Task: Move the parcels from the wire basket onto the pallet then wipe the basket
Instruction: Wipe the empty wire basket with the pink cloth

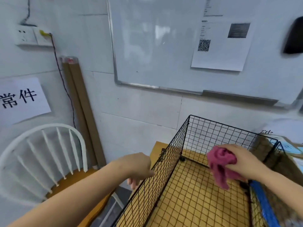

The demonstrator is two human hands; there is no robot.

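Presently, the wire basket (165,176) is seen standing on the yellow table (157,147), with its far left corner close to the table's far left corner and its left wall along the table's left edge. The table surface is visible through the mesh floor.

Left hand (139,167): placed at the top rim of the basket's left wall. The thumb is laid against the rim and the fingers are curled downward outside the wall. Whether the wire is actually gripped cannot be told, owing to blur.

Right hand (244,158): held over the basket interior, toward the right wall. A bunched pink cloth (219,163) is clenched in its curled fingers, and a loose end is hanging down inside the basket, above the floor.

A blue strip (264,203) is noted just outside the right wall. A white chair (44,161) is noted beside the table's left edge, and a whiteboard (155,46) on the wall beyond.
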